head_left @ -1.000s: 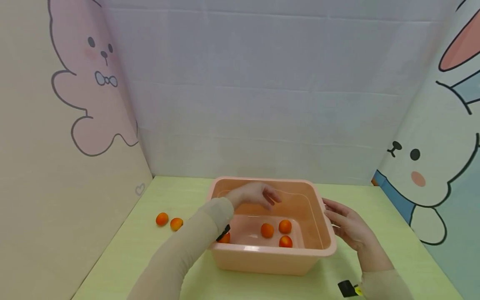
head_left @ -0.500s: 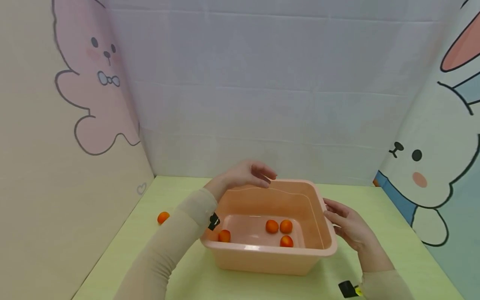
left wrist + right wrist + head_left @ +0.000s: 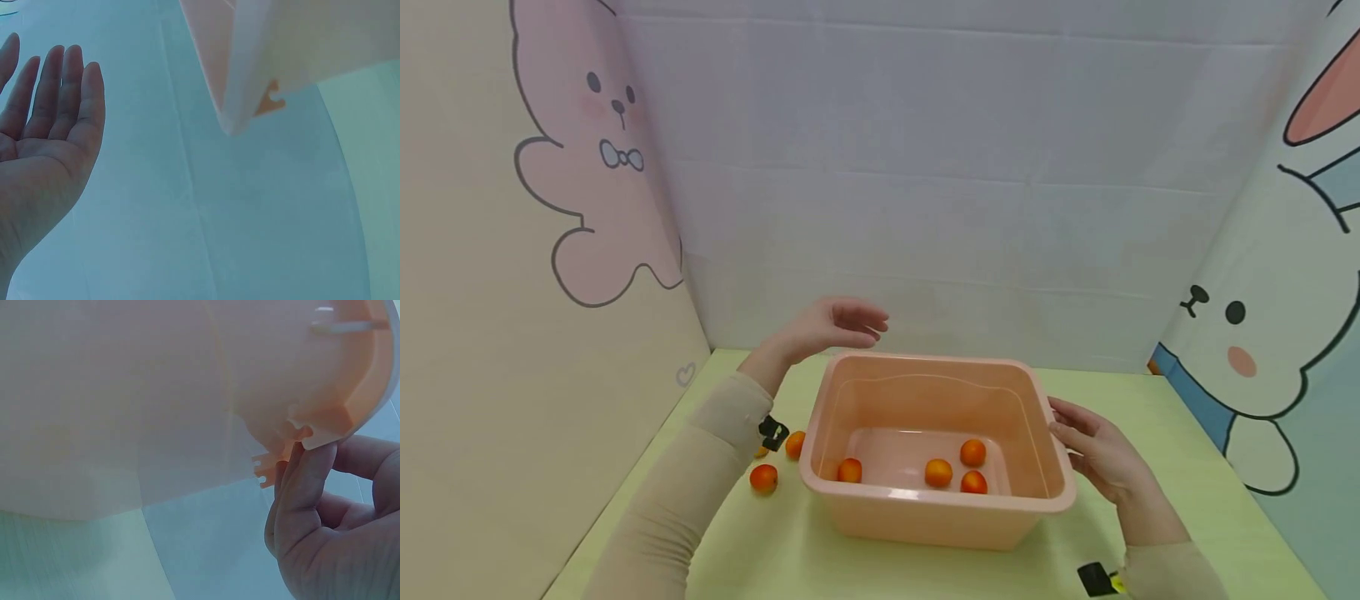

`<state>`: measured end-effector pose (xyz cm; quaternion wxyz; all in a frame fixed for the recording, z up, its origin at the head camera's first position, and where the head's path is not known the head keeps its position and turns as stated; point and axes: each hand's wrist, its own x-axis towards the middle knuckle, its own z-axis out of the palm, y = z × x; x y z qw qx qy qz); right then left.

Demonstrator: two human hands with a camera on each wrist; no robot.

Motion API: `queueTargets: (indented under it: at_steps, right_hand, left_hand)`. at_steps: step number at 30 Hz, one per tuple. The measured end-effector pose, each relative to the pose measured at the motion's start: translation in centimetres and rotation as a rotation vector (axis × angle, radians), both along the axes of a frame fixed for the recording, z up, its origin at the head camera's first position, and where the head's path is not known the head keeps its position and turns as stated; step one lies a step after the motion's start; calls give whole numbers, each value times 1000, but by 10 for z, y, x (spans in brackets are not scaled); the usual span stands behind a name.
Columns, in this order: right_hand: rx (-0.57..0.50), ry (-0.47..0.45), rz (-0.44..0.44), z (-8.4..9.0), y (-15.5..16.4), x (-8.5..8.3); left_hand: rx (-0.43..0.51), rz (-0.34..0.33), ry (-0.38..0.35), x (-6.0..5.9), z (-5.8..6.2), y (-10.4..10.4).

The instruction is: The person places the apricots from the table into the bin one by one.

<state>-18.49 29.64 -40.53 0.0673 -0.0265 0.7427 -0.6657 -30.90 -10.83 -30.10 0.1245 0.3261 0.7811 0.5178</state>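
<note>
right hand: fingers straight, laid against right rim of tub; thumb tip under rim lip in wrist view; no curl round it
tub: peach plastic, upright on green table, centre, nearest part of scene after the forearms
oranges in tub: 4 on the floor, 1 at left, 3 grouped right of centre
oranges on table: 2 clear, just left of tub; a 3rd mostly hidden by left wrist, cannot tell
left hand: raised above far-left corner of tub, palm flat, fingers relaxed and spread, holding nothing, clear of rim; same in wrist view
hands: well apart, tub between
backdrop: white rear panel, rabbit cartoons on both side panels
</note>
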Motion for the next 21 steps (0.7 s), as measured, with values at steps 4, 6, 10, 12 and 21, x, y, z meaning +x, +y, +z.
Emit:
queueTargets:
  at_steps: [4,6,10,12,21]
  right_hand:
    - [3,2,3,0,0,0]
    - [7,4,4,1,0,0]
    - [9,4,3,1,-1,1]
    - [7,2,1,1,-1,1]
    - [-2,4,1,-1,-1,0]
  left_hand:
    - [25,57,-11,-2,-10,-28]
    - [27,88,-14,-1,-18,-41]
    - [14,145,-21,2,-34,-67]
    - [12,169,-22,2,-45,-80]
    - [147,315,-20,0,-90,-140]
